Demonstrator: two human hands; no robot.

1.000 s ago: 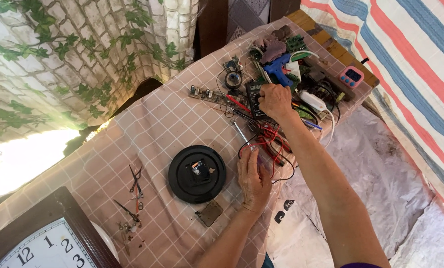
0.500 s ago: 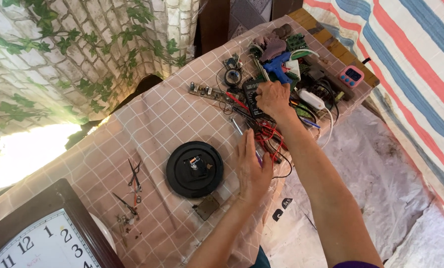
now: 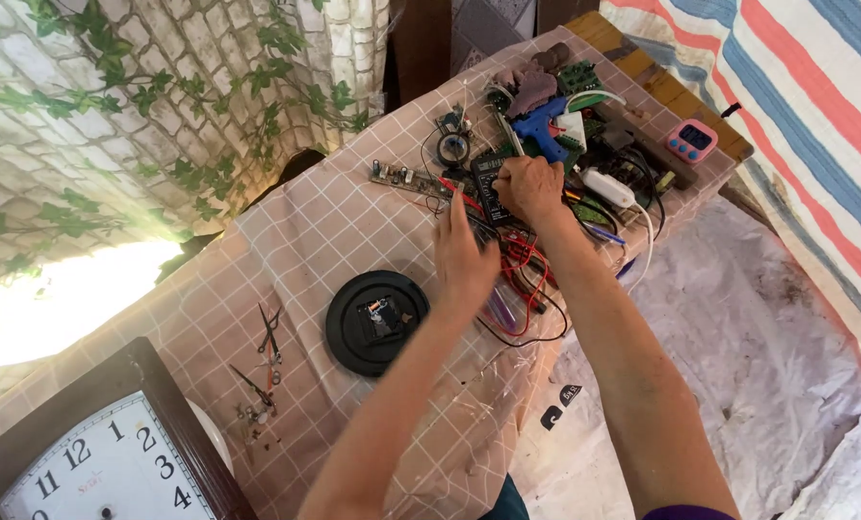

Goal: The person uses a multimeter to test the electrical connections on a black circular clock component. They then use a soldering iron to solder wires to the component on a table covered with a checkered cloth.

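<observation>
The multimeter (image 3: 493, 188) lies among red and black leads (image 3: 525, 279) at the far side of the checked tablecloth (image 3: 295, 241). Your right hand (image 3: 529, 186) rests closed on it. Your left hand (image 3: 462, 258), fingers extended and holding nothing, touches the leads just beside it. The round black clock movement (image 3: 376, 321) sits nearer you.

Colours all over this bench

Pink grid-check tablecloth (image 3: 257, 250) is sitting under a black round disc (image 3: 376, 321), red wires (image 3: 531, 270) are tangling beside a blue glue gun (image 3: 543, 125), and a pink timer (image 3: 692, 142) is glowing near the red, white and blue striped tarp (image 3: 815, 87).
</observation>
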